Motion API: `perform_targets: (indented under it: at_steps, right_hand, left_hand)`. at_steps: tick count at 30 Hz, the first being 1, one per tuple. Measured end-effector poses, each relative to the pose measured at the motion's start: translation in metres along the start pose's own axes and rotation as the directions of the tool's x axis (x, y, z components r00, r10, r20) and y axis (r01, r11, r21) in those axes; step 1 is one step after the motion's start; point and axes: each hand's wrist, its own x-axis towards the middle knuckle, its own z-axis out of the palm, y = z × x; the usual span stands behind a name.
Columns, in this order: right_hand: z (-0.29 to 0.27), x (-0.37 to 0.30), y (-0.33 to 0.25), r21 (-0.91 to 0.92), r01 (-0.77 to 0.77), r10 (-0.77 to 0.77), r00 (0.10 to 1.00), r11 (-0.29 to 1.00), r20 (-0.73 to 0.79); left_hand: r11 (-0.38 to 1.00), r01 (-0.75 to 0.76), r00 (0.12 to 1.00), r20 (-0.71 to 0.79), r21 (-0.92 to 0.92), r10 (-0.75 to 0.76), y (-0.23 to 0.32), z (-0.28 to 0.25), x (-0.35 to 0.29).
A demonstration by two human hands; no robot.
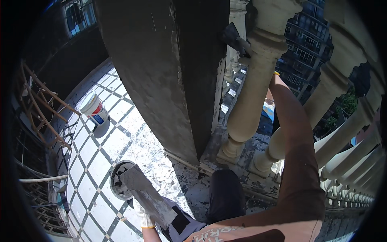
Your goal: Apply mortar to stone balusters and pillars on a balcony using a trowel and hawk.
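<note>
Head view: left hand (144, 217), gloved, lower centre, has hold of grey board (151, 197) slanting up-left; fingers mostly under it, can't tell how far curled. Board overlaps open bucket (113, 183) below. Right forearm (289, 113) runs up behind baluster (246, 105), right of centre; right hand hidden there, fingers' state can't be told. Dark-bladed tool (234, 38) sticks out upper centre-right, beside pillar (149, 72). Labelled white bucket (92, 105) stands on tiles, left.
</note>
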Motion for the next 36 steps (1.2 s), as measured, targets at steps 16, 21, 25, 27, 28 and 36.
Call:
perform_targets:
  at_steps: [16, 21, 25, 27, 28, 36]
  right_hand:
    - [0.006, -0.099, 0.009, -0.660, -0.210, 0.372, 0.921, 0.721, 0.113]
    - [0.006, -0.129, -0.024, -0.426, -0.316, 0.412, 0.898, 0.848, 0.154]
    - [0.009, -0.144, -0.032, -0.227, -0.423, 0.441, 0.897, 0.877, 0.032]
    - [0.010, -0.156, -0.033, -0.142, -0.476, 0.466, 0.879, 0.868, -0.102]
    - [0.014, -0.163, -0.037, -0.141, -0.483, 0.473, 0.875, 0.864, -0.102]
    - [0.024, -0.239, -0.044, 0.254, -0.467, 0.531, 0.763, 0.847, -0.368]
  left_hand:
    - [0.879, -0.149, 0.769, 0.506, -0.454, 0.391, -0.062, -0.068, 0.033]
    - [0.712, -0.364, 0.925, 0.148, 0.601, 0.349, -0.012, -0.091, -0.008]
    - [0.681, -0.319, 0.935, 0.101, 0.659, 0.339, 0.015, -0.059, -0.030]
    - [0.782, -0.312, 0.948, 0.129, 0.539, 0.290, 0.021, -0.042, -0.035]
    - [0.780, -0.307, 0.950, 0.129, 0.545, 0.284, 0.024, -0.046, -0.035]
    - [0.969, -0.204, 0.969, 0.170, 0.136, 0.180, 0.022, -0.042, -0.006]
